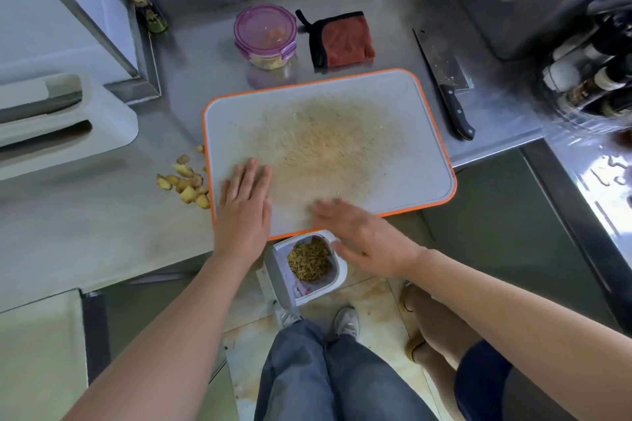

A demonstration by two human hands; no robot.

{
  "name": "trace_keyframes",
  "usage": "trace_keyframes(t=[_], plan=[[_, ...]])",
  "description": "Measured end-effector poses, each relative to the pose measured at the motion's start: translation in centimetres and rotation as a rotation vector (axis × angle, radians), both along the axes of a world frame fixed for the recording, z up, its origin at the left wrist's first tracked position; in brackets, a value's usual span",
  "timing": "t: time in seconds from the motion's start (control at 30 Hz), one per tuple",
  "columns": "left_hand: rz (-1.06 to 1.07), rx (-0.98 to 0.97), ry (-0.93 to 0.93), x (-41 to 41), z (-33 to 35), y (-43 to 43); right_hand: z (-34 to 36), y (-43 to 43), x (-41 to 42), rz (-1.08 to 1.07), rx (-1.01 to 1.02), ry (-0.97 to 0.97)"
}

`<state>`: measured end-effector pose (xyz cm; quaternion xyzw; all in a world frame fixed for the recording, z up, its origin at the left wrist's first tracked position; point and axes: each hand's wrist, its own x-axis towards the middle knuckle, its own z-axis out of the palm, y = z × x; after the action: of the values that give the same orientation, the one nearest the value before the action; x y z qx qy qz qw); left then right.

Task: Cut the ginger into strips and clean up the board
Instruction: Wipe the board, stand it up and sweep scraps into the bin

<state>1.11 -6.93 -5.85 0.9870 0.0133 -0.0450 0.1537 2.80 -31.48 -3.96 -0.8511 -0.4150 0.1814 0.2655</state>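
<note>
Cutting board (pixel 393 133), white with orange rim, lies on steel bench (pixel 85 236), near edge overhanging. Left hand (pixel 244 205) flat on board's near left corner, fingers straight and together. Right hand (pixel 362 236) spread, blurred, at board's near edge, holding nothing. Small white bin (pixel 337 278) directly below edge, ginger strips (pixel 309 260) inside. Ginger offcuts (pixel 186 183) on bench just left of board. Knife (pixel 444 79) on bench right of board; folded cloth (pixel 343 39) and lidded container (pixel 265 34) behind it.
</note>
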Motion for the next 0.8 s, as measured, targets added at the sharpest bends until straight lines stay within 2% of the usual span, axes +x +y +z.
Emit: trace_keyframes(t=[0.07, 0.13, 0.2, 0.3, 0.4, 0.47, 0.73, 0.8], plan=[[0.005, 0.004, 0.054, 0.2, 0.3, 0.0, 1.1, -0.2, -0.8, 0.032, 0.074, 0.054], [0.01, 0.002, 0.089, 0.4, 0.6, 0.0, 1.2, -0.5, -0.1, -0.113, 0.112, 0.026], [0.03, -0.004, 0.118, 0.5, 0.9, -0.2, 0.8, -0.6, 0.3, -0.215, 0.066, -0.01], [0.046, -0.003, 0.164, 0.8, 1.3, -0.5, 0.8, -0.5, -0.4, -0.117, 0.057, 0.047], [0.044, -0.001, 0.18, 0.9, 1.5, -0.5, 1.6, -0.4, -0.4, -0.237, 0.134, 0.116], [0.04, 0.004, 0.189, 0.9, 1.6, -0.5, 1.8, -0.6, -0.5, -0.263, 0.101, 0.189], [0.043, 0.001, 0.195, 0.9, 2.1, -0.6, 1.7, 0.2, -1.5, -0.164, 0.054, 0.155], [0.045, 0.007, 0.188, 0.9, 2.0, -0.5, 1.7, 0.5, -1.5, -0.202, 0.09, 0.13]])
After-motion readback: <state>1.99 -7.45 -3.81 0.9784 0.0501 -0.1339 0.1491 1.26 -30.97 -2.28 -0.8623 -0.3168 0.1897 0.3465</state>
